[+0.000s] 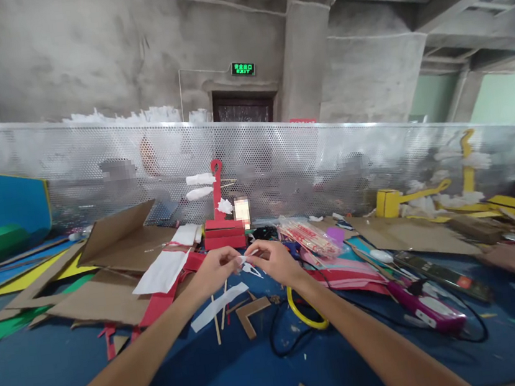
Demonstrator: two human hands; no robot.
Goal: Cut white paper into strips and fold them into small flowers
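Note:
Both my hands meet over the middle of the blue table, fingertips pinched together around a small piece of white paper (251, 270). My left hand (222, 266) grips its left side and my right hand (269, 260) its right side; the fingers partly hide it. Below them lie a white paper strip (219, 307), thin wooden sticks (216, 323) and an L-shaped cardboard piece (249, 317). Just beyond my hands stands a red box-like base (224, 233) with an upright red hooked strip (218, 188) that has white paper tufts on it.
Cardboard sheets (106, 299) and white paper (168, 268) lie left. Right are a bag of sticks (310, 236), yellow scissors handle (303, 312), a purple glue gun-like tool (429, 309) and a black cable. A co-worker's hand (514, 258) is at far right. A perforated metal screen (282, 165) stands behind.

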